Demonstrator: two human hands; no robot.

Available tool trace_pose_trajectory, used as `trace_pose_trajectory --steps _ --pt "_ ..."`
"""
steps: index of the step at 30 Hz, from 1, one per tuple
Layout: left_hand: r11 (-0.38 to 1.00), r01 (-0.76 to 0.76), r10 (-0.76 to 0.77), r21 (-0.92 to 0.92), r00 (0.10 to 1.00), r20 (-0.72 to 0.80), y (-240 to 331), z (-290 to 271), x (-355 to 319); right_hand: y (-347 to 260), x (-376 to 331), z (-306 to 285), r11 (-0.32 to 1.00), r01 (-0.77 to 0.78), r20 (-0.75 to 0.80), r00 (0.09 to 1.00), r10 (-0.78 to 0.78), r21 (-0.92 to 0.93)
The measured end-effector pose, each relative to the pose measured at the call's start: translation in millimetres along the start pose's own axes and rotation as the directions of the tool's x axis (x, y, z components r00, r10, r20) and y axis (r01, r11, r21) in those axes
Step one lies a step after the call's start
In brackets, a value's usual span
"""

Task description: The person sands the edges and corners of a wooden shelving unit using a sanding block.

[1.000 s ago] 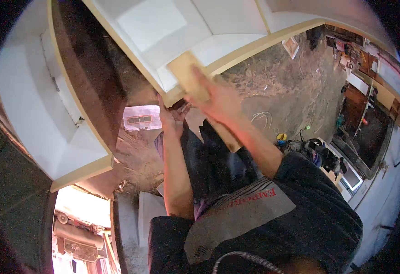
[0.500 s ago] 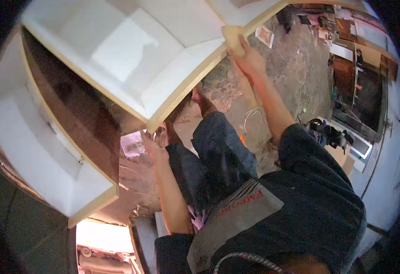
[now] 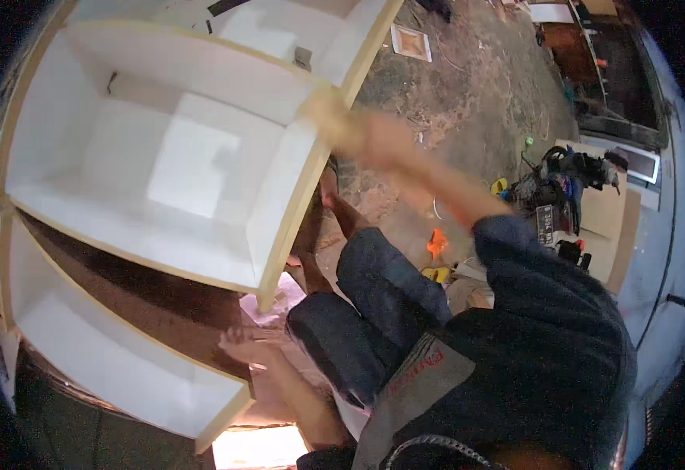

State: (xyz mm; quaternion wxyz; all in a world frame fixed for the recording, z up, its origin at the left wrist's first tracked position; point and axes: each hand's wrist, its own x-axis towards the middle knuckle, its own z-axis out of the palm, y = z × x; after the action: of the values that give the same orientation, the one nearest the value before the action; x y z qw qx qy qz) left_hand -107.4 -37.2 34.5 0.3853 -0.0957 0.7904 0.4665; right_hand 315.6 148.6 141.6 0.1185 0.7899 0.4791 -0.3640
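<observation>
Right hand (image 3: 382,141) has swung up since half a second ago, now at the front edge of the white cabinet (image 3: 201,157), at the top corner of its big compartment. It's motion-blurred with something tan, likely a sanding block (image 3: 328,117), pressed on the edging; fingers can't be told. Looks like rubbing along the edge has moved to that corner. Left hand (image 3: 245,345) sits low by the lower shelf, fingers together, flat, holding nothing. Pale square package (image 3: 411,41) lies on the floor beyond the cabinet.
</observation>
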Motion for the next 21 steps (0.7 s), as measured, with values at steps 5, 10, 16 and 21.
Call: trace_pose_trajectory --steps 5,10,16,21 --pt "0.793 -0.538 0.544 0.286 0.837 0.065 26 62 -27 75 63 -55 0.996 -0.012 -0.403 0.914 0.045 0.084" --pt "0.540 -0.822 0.712 0.183 0.561 0.421 -10 167 -95 36 14 21 0.906 0.422 0.018 0.906 -0.422 -0.025" --pt "0.476 -0.873 0.591 0.107 0.407 0.697 -49 315 -212 190 166 -107 0.382 0.275 -0.274 0.960 -0.057 0.882" --pt "0.522 -0.838 0.588 0.161 0.490 0.643 -67 382 -237 178 183 -155 0.775 0.241 -0.241 0.963 -0.118 0.584"
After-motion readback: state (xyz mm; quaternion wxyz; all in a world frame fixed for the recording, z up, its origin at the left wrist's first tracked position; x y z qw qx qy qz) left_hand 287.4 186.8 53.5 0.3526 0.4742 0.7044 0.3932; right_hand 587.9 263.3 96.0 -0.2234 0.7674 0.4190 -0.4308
